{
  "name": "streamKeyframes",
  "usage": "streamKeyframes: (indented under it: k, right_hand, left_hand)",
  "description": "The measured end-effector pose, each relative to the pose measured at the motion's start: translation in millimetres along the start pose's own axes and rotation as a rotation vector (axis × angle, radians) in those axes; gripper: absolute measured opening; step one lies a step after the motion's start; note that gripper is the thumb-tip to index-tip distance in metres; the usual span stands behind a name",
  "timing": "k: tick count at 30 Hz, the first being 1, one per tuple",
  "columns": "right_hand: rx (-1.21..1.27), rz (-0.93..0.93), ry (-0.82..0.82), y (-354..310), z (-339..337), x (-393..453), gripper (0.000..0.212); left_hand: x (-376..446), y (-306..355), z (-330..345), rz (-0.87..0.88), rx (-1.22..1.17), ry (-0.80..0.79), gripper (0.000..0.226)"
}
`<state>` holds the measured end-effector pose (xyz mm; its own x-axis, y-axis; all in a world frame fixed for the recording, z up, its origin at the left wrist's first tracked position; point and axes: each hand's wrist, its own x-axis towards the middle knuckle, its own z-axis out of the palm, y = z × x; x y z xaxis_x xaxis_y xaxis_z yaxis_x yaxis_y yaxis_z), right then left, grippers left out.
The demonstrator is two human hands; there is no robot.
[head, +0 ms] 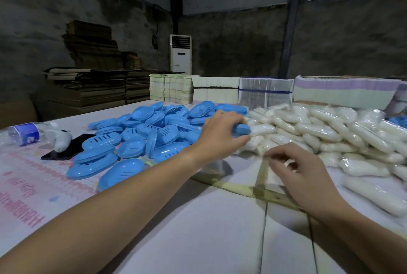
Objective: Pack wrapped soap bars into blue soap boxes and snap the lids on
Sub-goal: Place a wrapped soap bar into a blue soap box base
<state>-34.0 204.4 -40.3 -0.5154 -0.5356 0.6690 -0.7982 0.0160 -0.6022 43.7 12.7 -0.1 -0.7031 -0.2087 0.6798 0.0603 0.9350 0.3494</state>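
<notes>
From the head view, the left hand (220, 137) grips a closed blue soap box (241, 130) just above the near edge of the heap of wrapped soap bars (326, 132). The right hand (295, 172) hovers over the tabletop (198, 229) with fingers loosely curled, holding nothing I can make out. Loose blue box halves (136, 137) are piled to the left.

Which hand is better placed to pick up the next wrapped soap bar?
Right. The right hand holds nothing and hovers at the edge of the wrapped soap bars; the left hand already grips a blue soap box.
</notes>
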Motion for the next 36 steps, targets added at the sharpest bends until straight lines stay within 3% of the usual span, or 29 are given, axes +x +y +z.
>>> streamKeyframes:
  k: [2, 5, 9, 12, 16, 20, 23, 25, 30, 36]
  right_hand:
    - [0.044, 0.057, 0.158, 1.9, -9.8, 4.3, 0.022]
    - [0.045, 0.108, 0.358, 5.5, -29.6, 11.8, 0.021]
    - [0.058, 0.151, 0.536, 12.9, -57.4, 16.8, 0.025]
    - [-0.010, 0.205, 0.553, 19.7, -73.6, 18.5, 0.027]
    - [-0.307, 0.237, 0.409, 26.2, -88.7, 17.9, 0.019]
    - [-0.662, 0.326, 0.072, 27.6, -102.8, 20.2, 0.013]
    - [-0.869, 0.520, -0.272, 27.4, -116.4, 25.1, 0.030]
    - [-0.914, 0.606, -0.401, 27.1, -124.1, 25.8, 0.047]
    - [-0.914, 0.674, -0.466, 38.5, -127.5, 19.6, 0.059]
    - [-0.830, 0.604, -0.370, 49.4, -121.0, 16.5, 0.056]
  left_hand:
    - [6.3, 25.9, 8.9, 0.118, -0.092, -0.055, 0.009]
    - [6.0, 60.3, 27.4, 0.259, -0.162, -0.149, 0.023]
    - [-14.7, 69.4, 55.9, 0.252, -0.269, -0.206, 0.024]
    - [-29.8, 55.1, 62.5, 0.159, -0.389, -0.353, 0.043]
    - [-26.2, 45.1, 61.1, -0.008, -0.413, -0.371, 0.057]
    - [-27.9, 46.6, 66.9, -0.082, -0.469, -0.418, 0.022]
    - [-32.3, 44.4, 73.5, -0.033, -0.375, -0.512, 0.038]
    - [-33.4, 43.0, 73.9, -0.008, -0.357, -0.523, 0.043]
    - [-33.2, 41.9, 72.1, -0.015, -0.443, -0.527, 0.032]
    - [-33.6, 43.2, 71.0, -0.028, -0.477, -0.538, 0.033]
